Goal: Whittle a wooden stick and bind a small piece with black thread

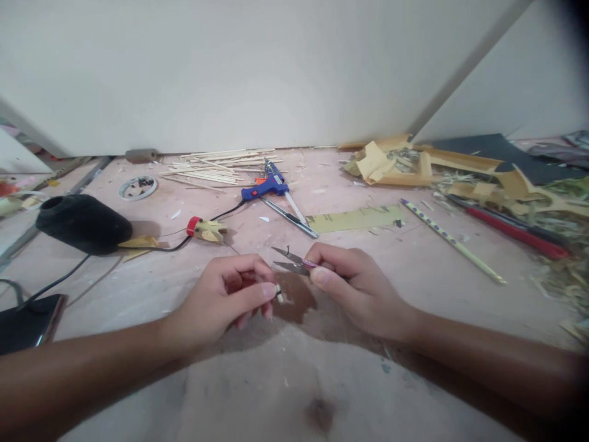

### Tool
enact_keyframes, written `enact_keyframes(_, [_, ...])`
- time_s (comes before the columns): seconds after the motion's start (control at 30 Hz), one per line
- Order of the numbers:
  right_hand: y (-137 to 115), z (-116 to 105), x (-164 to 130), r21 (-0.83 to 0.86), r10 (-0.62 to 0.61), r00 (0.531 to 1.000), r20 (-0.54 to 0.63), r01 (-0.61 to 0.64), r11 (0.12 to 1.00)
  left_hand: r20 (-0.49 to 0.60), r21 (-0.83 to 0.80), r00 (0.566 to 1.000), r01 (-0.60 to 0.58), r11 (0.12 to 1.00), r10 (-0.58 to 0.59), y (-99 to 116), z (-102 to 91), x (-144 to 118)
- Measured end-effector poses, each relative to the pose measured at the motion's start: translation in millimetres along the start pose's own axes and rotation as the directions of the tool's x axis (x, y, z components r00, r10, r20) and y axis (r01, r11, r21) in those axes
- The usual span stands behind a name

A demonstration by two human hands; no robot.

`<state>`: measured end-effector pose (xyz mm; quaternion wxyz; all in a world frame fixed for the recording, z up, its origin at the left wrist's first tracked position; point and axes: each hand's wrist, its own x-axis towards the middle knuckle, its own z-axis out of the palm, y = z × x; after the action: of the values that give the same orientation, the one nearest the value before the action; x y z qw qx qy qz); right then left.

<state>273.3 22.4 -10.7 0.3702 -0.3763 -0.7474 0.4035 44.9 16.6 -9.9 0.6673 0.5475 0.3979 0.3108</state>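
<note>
My left hand [234,291] pinches a small pale piece with a dark band [279,293] between thumb and forefinger. What the piece is I cannot make out. My right hand [352,285] grips a pair of small scissors [294,261], whose blades are spread and point left, just above the left fingertips. A tiny dark scrap [288,250] clings to the upper blade. The scissors' handles are mostly hidden inside my fingers. Beyond the hands lie a utility knife [289,218] and a blue glue gun [265,187] with its cord running left.
Thin wooden sticks [221,166] lie by the white wall. Left are a black spool-like roll [83,222], a tape ring [138,187] and a phone [30,322]. Sandpaper [354,219], a pencil [453,240], a red-handled tool [515,230] and wood scraps [396,162] lie right.
</note>
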Motion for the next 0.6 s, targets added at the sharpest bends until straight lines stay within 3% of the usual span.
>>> enact_keyframes(0.1, [1, -1, 0, -0.024, -0.002, 1.000, -0.011, 0.002, 1.000, -0.062, 0.265, 0.994, -0.068, 0.962, 0.088, 1, 3.6, 0])
enact_keyframes(0.17, [0, 0, -2, -0.017, -0.002, 1.000, -0.001, 0.002, 1.000, -0.054, 0.351, 0.993, -0.082, 0.933, 0.108, 4, 5.4, -1])
enact_keyframes(0.37, [-18, 14, -11, 0.090, 0.088, 0.994, 0.057, -0.093, 0.992, 0.161, 0.589, 0.983, -0.170, 0.790, 0.092, 17, 11.7, -9])
enact_keyframes(0.43, [-27, 20, -13, 0.104, 0.084, 0.993, 0.083, -0.093, 0.990, 0.116, 0.611, 0.982, -0.189, 0.769, 0.150, 18, 14.2, -12])
enact_keyframes(0.5, [-36, 23, -14, 0.069, 0.073, 0.987, 0.143, -0.083, 0.994, 0.002, 0.598, 0.980, -0.160, 0.785, 0.198, 18, 15.2, -15])
enact_keyframes(0.6, [-43, 23, -11, -0.082, 0.116, 0.952, 0.282, -0.097, 0.992, -0.143, 0.574, 0.959, -0.122, 0.809, 0.246, 22, 7.1, -25])
